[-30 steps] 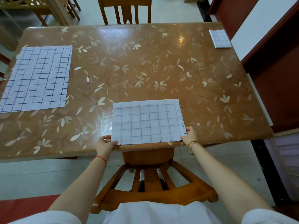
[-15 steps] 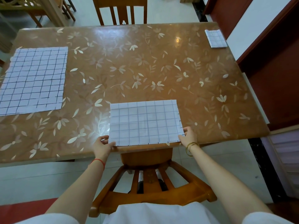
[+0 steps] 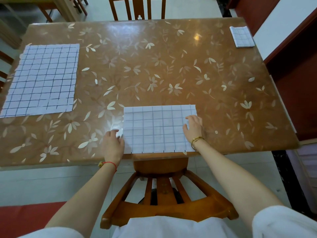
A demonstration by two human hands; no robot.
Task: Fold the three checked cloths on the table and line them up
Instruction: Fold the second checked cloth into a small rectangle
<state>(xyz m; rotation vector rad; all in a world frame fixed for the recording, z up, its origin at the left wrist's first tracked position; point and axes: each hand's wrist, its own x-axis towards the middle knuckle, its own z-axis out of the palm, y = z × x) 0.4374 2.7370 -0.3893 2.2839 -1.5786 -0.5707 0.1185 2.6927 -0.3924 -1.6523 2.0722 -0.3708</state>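
Observation:
A white checked cloth [image 3: 159, 128], folded to a rectangle, lies at the near edge of the table [image 3: 154, 69]. My left hand [image 3: 113, 143] is at its left edge, fingers curled, thumb and fingertips pinching the edge. My right hand [image 3: 193, 127] rests on its right edge with relaxed, spread fingers. A second checked cloth [image 3: 42, 79] lies unfolded and flat at the table's left side. A third cloth [image 3: 241, 36], folded small, sits at the far right corner.
A wooden chair [image 3: 163, 194] stands between me and the table, its back under the near edge. Another chair [image 3: 139, 7] stands at the far side. A dark red cabinet [image 3: 295, 69] runs along the right side.
Both hands have moved from the cloth's near corners up along its side edges. The camera has shifted, and the cloth stays in place.

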